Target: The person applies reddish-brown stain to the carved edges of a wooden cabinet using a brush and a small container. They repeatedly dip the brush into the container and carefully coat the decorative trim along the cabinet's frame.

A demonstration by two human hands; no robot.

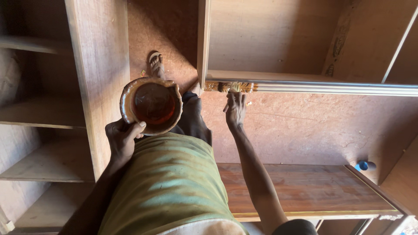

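My left hand (122, 138) grips the rim of a round tub (151, 105) that holds a dark reddish-brown liquid, held up in front of my green shirt. My right hand (235, 108) reaches out and holds a small brush (235, 88) whose pale bristles touch the carved wooden trim (228, 87) at the edge of a wooden cabinet panel (270, 39). The carved part of the trim looks glossy brown; the rest of the moulding (339, 88) running right is pale grey.
An open wooden shelf unit (48, 113) stands at the left, with a tall plywood side panel (102, 65) next to it. A dark varnished door panel (305, 187) lies below right. A blue bottle (365, 166) lies on the red-brown floor. My sandalled foot (156, 64) shows ahead.
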